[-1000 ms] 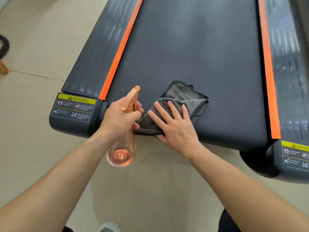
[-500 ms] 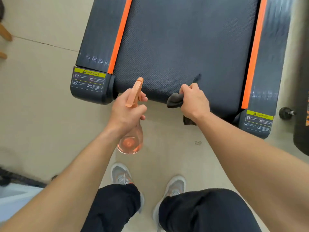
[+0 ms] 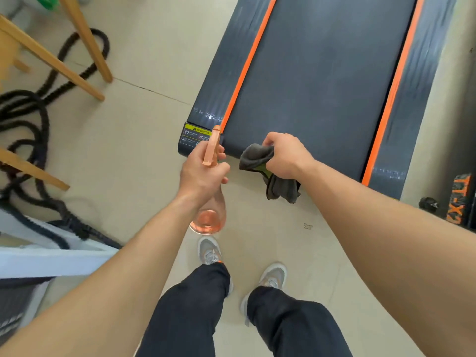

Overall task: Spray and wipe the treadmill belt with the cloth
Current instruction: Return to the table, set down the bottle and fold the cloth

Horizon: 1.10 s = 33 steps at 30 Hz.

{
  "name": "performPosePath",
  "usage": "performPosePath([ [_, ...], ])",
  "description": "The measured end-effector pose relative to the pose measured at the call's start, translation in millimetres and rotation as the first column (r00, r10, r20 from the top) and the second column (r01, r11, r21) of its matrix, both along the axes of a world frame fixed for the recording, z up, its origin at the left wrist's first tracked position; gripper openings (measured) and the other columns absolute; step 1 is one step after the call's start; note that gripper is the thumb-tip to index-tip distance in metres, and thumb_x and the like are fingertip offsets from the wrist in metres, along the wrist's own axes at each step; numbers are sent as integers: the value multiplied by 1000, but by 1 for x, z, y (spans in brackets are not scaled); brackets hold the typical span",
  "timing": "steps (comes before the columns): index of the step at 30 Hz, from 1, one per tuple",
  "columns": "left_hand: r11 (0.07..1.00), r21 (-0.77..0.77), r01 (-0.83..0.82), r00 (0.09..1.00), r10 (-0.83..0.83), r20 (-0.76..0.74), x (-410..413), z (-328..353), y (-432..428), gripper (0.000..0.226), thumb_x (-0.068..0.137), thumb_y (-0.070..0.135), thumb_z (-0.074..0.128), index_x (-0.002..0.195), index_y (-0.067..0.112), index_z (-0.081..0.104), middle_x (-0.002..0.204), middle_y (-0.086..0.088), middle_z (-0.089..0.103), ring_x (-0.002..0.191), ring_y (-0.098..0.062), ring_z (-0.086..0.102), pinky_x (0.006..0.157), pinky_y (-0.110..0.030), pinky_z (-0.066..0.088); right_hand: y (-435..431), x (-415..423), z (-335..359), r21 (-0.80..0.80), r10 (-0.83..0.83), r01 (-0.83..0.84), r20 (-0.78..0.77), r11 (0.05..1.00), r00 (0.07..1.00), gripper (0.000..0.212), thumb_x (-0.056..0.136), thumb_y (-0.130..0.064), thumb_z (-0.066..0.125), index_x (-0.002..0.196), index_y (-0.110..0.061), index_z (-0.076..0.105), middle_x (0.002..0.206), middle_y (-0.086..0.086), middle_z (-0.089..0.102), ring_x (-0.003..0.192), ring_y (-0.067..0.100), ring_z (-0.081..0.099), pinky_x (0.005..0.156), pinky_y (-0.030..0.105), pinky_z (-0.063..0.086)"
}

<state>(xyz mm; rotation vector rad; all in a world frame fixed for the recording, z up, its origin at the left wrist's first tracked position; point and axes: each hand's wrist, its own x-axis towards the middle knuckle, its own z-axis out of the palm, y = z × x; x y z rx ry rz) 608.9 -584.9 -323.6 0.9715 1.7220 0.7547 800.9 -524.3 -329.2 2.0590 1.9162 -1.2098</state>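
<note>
Fingers (image 3: 270, 140) of the right hand (image 3: 286, 157) clutch the cloth (image 3: 256, 157) at the belt (image 3: 322, 86) end.

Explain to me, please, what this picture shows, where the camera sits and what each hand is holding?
This is one picture from a camera worn on the person's head, looking down past their own arms. The left hand grips a clear spray bottle with an orange trigger and pinkish liquid. The right hand holds a bunched grey cloth at the near end of the dark treadmill belt, which runs between two orange stripes. Below are the person's grey shoes on the pale floor; a black rope and wooden furniture legs are at the left.
</note>
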Motion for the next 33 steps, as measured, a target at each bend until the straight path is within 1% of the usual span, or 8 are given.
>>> performPosePath([
  [3,998,9,-63,998,63,-5,-20,45,-8,36,87,-1,61,95,34,62,93,5,66,72,-24,65,53,-18,52,3,-25,54,10,59,-59,-25,998,998,35,86,1,57,108,-25,57,110,3,58,98,25,57,74,34,50],
  [5,994,23,-108,994,108,-11,-35,78,-14,41,86,-2,61,91,39,59,92,5,65,71,-23,65,51,-16,51,5,-44,91,25,96,-95,-31,995,995,35,86,1,56,110,-25,58,110,4,59,98,26,57,75,34,51],
  [10,973,62,-221,975,223,-10,-77,153,-25,31,86,-2,61,94,28,63,94,1,66,73,-23,65,52,-19,52,12,-99,178,59,198,-194,-62,979,978,41,86,-3,54,119,-27,56,112,3,57,99,25,55,74,34,47],
  [14,954,83,-288,956,291,-27,-118,210,-31,23,90,2,63,108,15,64,104,-6,67,77,-21,66,55,-18,54,16,-147,243,99,287,-279,-87,955,954,42,87,-2,54,124,-22,57,112,4,59,99,25,57,71,35,50],
  [20,924,147,-354,930,364,-49,-188,290,-31,21,95,4,63,112,18,62,104,-4,64,80,-22,68,55,-15,53,32,-226,328,160,402,-380,-148,911,903,44,89,-4,58,130,-19,53,107,6,57,91,24,55,54,24,38],
  [24,893,186,-409,907,420,-22,-239,330,-27,23,93,0,63,105,20,61,103,-5,63,78,-22,64,67,-31,58,48,-278,372,219,412,-373,-175,902,894,44,88,-7,62,130,-17,51,114,8,57,95,26,55,60,27,40],
  [27,863,196,-466,880,475,5,-279,350,-20,23,91,-2,63,104,18,63,101,-7,63,78,-21,64,68,-34,60,62,-316,399,253,401,-349,-195,902,895,45,87,-8,65,130,-18,53,110,5,55,98,24,53,69,27,41],
  [33,815,226,-534,840,542,32,-348,384,10,20,91,-1,64,101,17,65,100,-8,66,79,-22,66,76,-46,64,96,-375,432,227,364,-315,-227,922,903,47,87,-7,64,132,-18,57,109,5,57,97,21,53,62,23,39],
])
